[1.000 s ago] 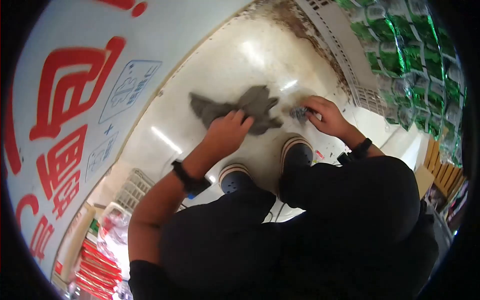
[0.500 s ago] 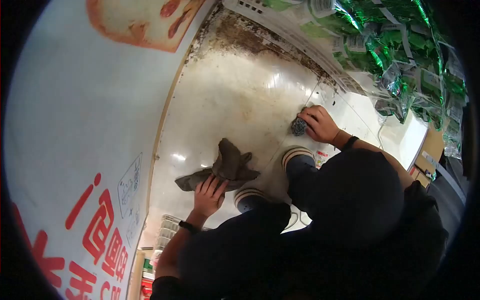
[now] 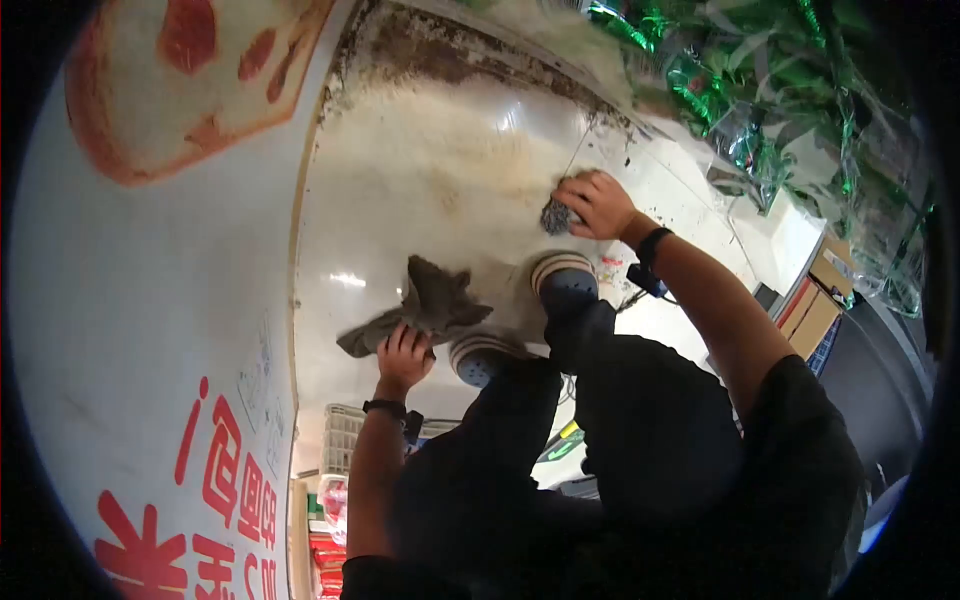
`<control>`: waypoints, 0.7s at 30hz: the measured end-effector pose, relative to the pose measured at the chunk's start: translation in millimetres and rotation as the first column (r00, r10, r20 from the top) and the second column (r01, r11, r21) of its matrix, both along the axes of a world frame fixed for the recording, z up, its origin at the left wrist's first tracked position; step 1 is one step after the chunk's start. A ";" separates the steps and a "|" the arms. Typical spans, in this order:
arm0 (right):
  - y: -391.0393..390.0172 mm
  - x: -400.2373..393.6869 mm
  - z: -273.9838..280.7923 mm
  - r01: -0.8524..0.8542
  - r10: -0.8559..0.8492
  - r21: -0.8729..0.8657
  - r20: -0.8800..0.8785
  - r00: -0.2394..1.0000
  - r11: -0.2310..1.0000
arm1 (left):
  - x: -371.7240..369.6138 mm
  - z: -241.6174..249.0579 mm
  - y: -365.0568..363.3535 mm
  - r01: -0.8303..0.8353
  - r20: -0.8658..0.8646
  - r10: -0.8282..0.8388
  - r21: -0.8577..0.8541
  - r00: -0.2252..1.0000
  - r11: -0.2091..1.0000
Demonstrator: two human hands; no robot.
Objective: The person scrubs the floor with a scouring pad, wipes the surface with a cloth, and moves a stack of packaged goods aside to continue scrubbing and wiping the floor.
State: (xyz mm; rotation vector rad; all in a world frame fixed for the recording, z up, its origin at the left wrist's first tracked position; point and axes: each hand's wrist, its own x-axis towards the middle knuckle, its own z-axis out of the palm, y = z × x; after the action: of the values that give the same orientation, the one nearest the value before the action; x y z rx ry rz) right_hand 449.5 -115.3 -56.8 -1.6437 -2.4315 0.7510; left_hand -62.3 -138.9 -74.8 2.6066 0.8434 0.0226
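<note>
My left hand (image 3: 405, 357) rests on the lower edge of a crumpled dark grey cloth (image 3: 437, 295), its fingers spread over the fabric. The cloth lies on the pale, shiny floor (image 3: 400, 190) beside my left shoe. Farther right, my right hand (image 3: 600, 204) is closed around a grey steel wool scrubber (image 3: 555, 216) and presses it to the floor. Part of the scrubber is hidden under the fingers. Brownish stains show on the floor ahead of both hands.
A white panel (image 3: 200, 270) with red lettering stands along the left. Green shiny packages (image 3: 740, 120) fill the upper right. Dark grime (image 3: 440, 50) lines the far floor edge. My shoes (image 3: 565, 278) are close to both hands. A pale plastic crate (image 3: 343, 432) and cardboard boxes (image 3: 812, 312) flank me.
The view has shifted, so most things sit farther left in it. My right hand still holds the scrubber near the same floor area. My left hand stays on the cloth.
</note>
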 end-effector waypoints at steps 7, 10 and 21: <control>10.6 -12.6 19.0 0.072 -0.072 -0.032 -0.001 0.997 0.997 | 3.0 3.2 2.6 -0.027 -0.008 0.027 -0.058 1.000 0.998; 19.7 -20.3 51.1 0.057 -0.056 -0.028 0.010 0.998 0.998 | 22.4 35.8 18.1 -0.109 -0.068 0.100 -0.135 0.993 0.985; -36.1 -35.8 182.1 0.426 -0.429 -0.276 0.054 0.902 0.862 | 93.4 203.9 31.6 -0.542 -0.043 0.551 -0.252 0.834 0.801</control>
State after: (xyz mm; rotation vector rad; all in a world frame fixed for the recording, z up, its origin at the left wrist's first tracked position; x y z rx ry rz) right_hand 413.7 -151.4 125.3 -2.1720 -1.8979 1.0520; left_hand 31.1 -107.3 129.1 2.0378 1.4583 0.1106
